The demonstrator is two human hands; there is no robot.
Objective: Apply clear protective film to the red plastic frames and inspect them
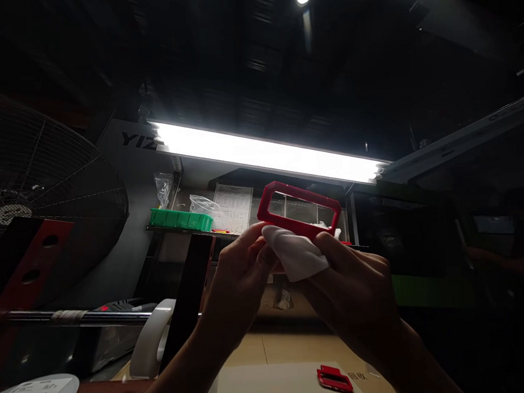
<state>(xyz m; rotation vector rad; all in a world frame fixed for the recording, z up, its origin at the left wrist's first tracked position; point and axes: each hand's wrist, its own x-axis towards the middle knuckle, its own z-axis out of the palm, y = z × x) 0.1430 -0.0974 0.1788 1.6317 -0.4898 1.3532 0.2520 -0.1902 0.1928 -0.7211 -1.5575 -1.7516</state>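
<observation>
Held up in front of the lamp is a red rectangular frame (303, 190) with a long opening and angled corners. My left hand (243, 272) is closed on the frame's lower left corner, thumb and fingers pinching. A white cloth (297, 253) lies bunched against the frame's lower edge. My right hand (352, 279) is closed on the cloth and the frame's lower right part; some of its fingers are hidden behind the cloth. Below on the bench, a few red plastic pieces (334, 380) lie together, apart from both hands.
A bright tube lamp (264, 152) hangs above the shelf. On the shelf are a green bin (180, 220), clear bags and a printed sheet (233, 206). At left stand a large fan (48, 188), a metal bar (102, 317) and a white roll (149, 340). The bench (270, 381) spreads below.
</observation>
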